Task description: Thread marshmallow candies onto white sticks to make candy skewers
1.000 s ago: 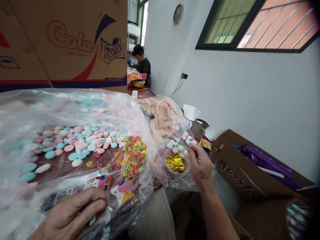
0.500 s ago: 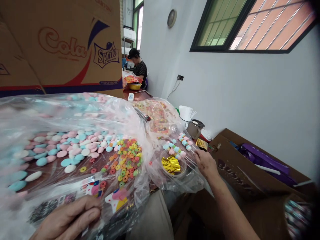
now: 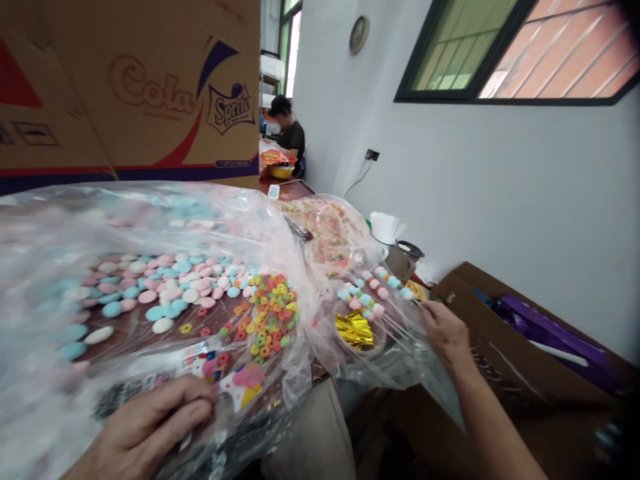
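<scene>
My left hand [image 3: 155, 420] is closed, thumb pressed to the curled fingers, on a printed plastic bag [image 3: 243, 383] at the table's near edge. My right hand [image 3: 447, 333] has its fingers closed at the end of a candy skewer [image 3: 395, 281] of pink, white and blue pieces; its grip is partly hidden. Two more candy skewers [image 3: 360, 301] lie to its left, above a round clear tub with gold twist ties [image 3: 355, 329]. Ring-shaped gummies [image 3: 273, 310] and flat pastel candies [image 3: 170, 283] spread across the table between my hands.
A large cardboard carton [image 3: 165, 87] stands behind a clear plastic sheet [image 3: 225, 213]. Bagged gummies [image 3: 330, 230], a lidded mug [image 3: 404, 259] and white paper [image 3: 386, 227] sit farther back. An open brown box [image 3: 505, 360] is on the right. A person [image 3: 290, 130] sits beyond.
My right hand has moved right with its candy skewer, away from the other skewers. My left hand stays on the printed bag. The whole view has shifted slightly.
</scene>
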Available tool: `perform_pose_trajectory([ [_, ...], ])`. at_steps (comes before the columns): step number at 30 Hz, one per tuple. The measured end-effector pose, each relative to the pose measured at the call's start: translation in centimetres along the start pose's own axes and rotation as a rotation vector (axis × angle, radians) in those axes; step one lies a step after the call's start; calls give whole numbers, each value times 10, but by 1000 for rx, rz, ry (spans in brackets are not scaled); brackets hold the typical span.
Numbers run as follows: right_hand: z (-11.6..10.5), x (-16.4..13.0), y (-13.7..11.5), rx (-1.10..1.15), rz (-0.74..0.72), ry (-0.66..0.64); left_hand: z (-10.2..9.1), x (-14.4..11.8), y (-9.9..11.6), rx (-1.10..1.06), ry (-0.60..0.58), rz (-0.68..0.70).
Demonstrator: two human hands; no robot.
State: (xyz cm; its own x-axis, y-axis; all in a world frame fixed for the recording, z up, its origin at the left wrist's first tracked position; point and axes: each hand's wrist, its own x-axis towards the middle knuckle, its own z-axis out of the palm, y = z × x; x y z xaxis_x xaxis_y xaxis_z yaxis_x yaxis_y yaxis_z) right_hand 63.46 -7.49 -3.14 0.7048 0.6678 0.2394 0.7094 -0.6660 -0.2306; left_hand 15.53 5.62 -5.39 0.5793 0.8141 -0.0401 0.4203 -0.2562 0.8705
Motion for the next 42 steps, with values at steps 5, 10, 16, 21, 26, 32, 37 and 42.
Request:
perform_pose_trajectory([
  [5,-21,-38,-19,398,-250,112,-5,3,14,-142,-128,37],
  [10,-34,-67,-77,500,-816,77,-8,0,10,-308,-192,42],
  [16,-34,-73,-117,490,-1100,69,-10,-5,8,-450,-201,10],
  [21,-31,-70,-120,419,-1210,65,-15,-4,7,-395,-203,-8],
  [26,-34,-68,-122,411,-1252,84,-18,-2,7,-275,-232,-11],
  [32,-36,-69,-121,416,-1226,84,-17,1,7,-302,-275,-43],
  [37,-31,-68,-118,425,-1262,74,-16,2,8,-337,-289,-50],
  [42,-27,-69,-120,445,-1301,38,-16,6,13,-261,-336,-41],
])
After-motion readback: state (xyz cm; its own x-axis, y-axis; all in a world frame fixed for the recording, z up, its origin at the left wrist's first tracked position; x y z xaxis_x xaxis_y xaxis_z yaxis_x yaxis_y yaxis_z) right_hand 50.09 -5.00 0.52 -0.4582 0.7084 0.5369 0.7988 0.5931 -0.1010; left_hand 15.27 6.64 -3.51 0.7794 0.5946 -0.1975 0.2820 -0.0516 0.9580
